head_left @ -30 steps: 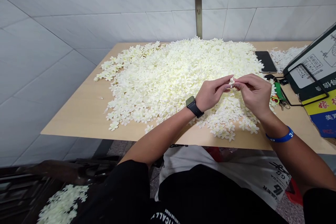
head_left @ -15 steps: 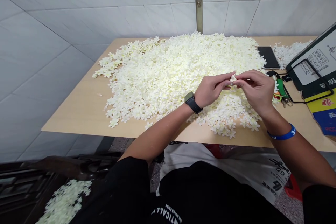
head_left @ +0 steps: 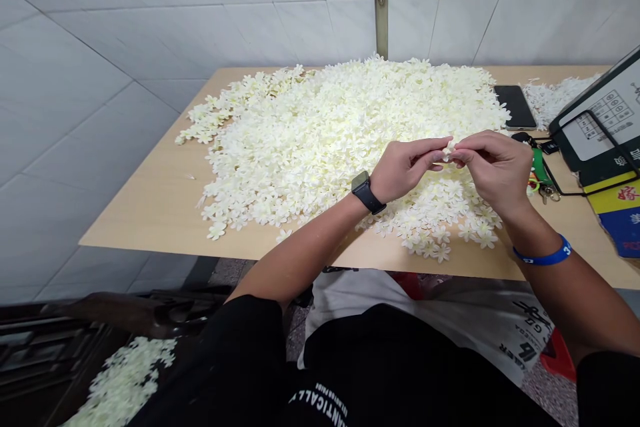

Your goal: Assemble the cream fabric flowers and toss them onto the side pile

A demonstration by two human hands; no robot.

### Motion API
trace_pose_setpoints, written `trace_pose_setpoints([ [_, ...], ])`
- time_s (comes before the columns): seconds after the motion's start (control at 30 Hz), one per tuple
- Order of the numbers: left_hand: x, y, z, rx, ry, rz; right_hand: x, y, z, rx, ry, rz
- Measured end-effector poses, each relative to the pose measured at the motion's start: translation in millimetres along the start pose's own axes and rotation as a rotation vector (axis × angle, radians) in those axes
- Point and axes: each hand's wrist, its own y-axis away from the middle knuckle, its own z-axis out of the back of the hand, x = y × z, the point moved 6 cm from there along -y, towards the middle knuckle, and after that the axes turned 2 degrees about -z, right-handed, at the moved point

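Observation:
Between my fingertips is a small white artificial flower [head_left: 449,149], its petals bunched and partly hidden by the fingers. My left hand [head_left: 407,168], with a black watch at the wrist, pinches it from the left. From the right, my right hand [head_left: 497,170] pinches the same flower with thumb and forefinger. Both hands are held over the right front part of a wide heap of loose white artificial flowers [head_left: 320,140], which is spread on a light wooden table [head_left: 145,213].
Right of the heap lie a black phone [head_left: 516,107], white scraps [head_left: 555,99], keys [head_left: 549,192] with a green tag, and a printed box [head_left: 607,133]. More flowers [head_left: 125,380] lie on a dark wooden seat at lower left. A tiled wall [head_left: 300,27] stands behind the table.
My right hand has shifted slightly right, and the flower between my fingertips now shows more of its petals. The left hand has barely moved. The view has tilted a little.

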Motion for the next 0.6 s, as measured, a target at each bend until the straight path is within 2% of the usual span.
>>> trace_pose_setpoints([
  [0.23,-3.4,0.8,0.3,-0.052,-0.136,0.006,-3.3,-0.9,-0.4,0.016,0.055,-0.031],
  [0.6,-2.5,1.0,-3.8,-0.054,-0.074,0.035,-3.4,1.1,-4.3,0.019,0.154,-0.013],
])
